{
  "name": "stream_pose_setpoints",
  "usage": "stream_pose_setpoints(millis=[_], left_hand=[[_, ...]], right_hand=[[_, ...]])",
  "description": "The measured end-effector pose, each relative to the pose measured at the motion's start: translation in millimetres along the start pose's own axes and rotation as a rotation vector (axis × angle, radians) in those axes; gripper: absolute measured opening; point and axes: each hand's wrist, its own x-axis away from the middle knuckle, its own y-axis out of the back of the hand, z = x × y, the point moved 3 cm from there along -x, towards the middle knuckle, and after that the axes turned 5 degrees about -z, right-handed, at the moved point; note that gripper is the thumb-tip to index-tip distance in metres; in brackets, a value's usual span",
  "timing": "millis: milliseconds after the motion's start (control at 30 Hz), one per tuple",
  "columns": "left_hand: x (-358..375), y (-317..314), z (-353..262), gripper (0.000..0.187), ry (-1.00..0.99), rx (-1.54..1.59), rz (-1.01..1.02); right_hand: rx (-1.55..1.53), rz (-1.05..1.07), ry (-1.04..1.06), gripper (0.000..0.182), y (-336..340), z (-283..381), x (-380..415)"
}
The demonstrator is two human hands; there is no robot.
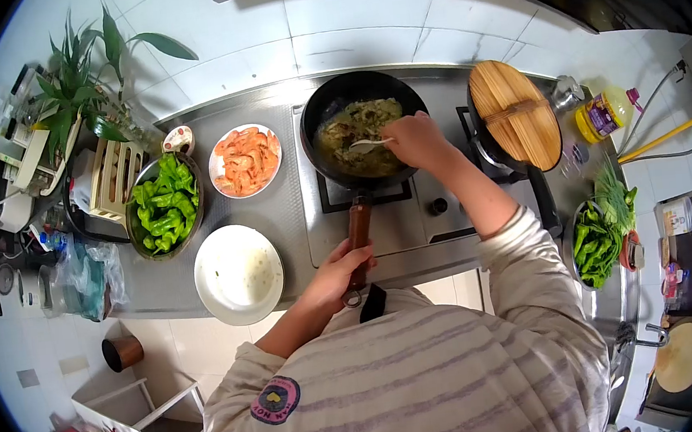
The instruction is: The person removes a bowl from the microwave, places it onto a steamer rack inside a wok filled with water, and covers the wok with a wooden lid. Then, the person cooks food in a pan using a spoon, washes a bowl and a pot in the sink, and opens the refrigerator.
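A black wok stands on the stove, with greenish-brown food in it. My left hand is wrapped round the wok's brown wooden handle. Over the wok's right side, my right hand is closed on a pale spoon, whose bowl end touches the food. Left of the wok sits a white plate of shrimp. An empty-looking white bowl with a few green bits in it is nearer to me.
At the left are a bowl of green peppers and a plant. A pan with a wooden lid is on the right burner. Further right stand an oil bottle and a bowl of greens.
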Motion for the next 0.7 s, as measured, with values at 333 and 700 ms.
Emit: stream_pose_setpoints(millis=[333, 700], left_hand=[[19, -3, -13, 0.035, 0.018, -0.095, 0.004], [8, 3, -6, 0.030, -0.024, -0.041, 0.047]], right_hand=[[0.123, -0.024, 0.009, 0.011, -10, -18, -9], [0.337, -0.064, -0.167, 0.010, -20, -59, -26]])
